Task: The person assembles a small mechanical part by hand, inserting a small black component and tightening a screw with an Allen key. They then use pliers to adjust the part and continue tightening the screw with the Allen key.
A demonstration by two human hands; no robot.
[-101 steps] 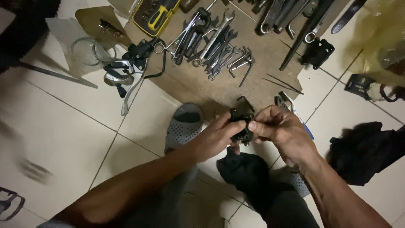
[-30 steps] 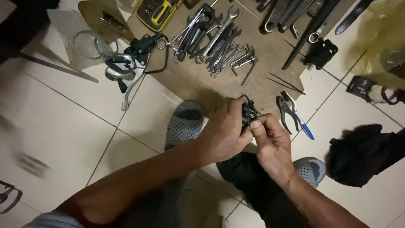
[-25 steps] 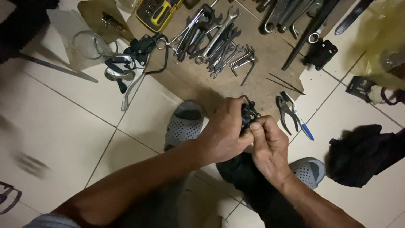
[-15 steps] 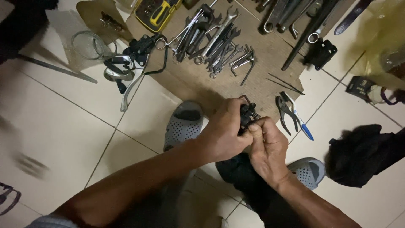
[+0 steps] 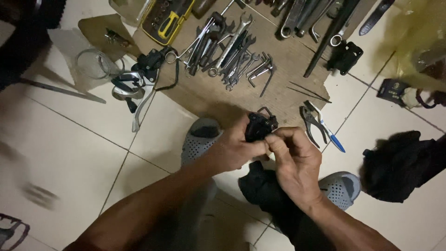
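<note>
Both hands meet over my knees around a small black mechanical part (image 5: 259, 125) with a wire loop at its top. My left hand (image 5: 234, 148) wraps it from the left and below. From the right, my right hand (image 5: 295, 158) pinches its lower edge with thumb and fingers. Much of the part is hidden by the fingers. A black cloth (image 5: 262, 188) lies across my lap just under the hands.
Brown cardboard (image 5: 288, 69) on the tiled floor carries several wrenches (image 5: 230, 46), hex keys and long tools. Blue-handled pliers (image 5: 320, 125) lie right of the hands. A silver and black brake lever (image 5: 134, 86) lies left. A yellow bit case (image 5: 167, 21) and grey shoes (image 5: 200, 139) are also in view.
The hands rose slightly and closed tighter around the black part. The right hand shifted from its top down to its lower right side. The pliers came into view.
</note>
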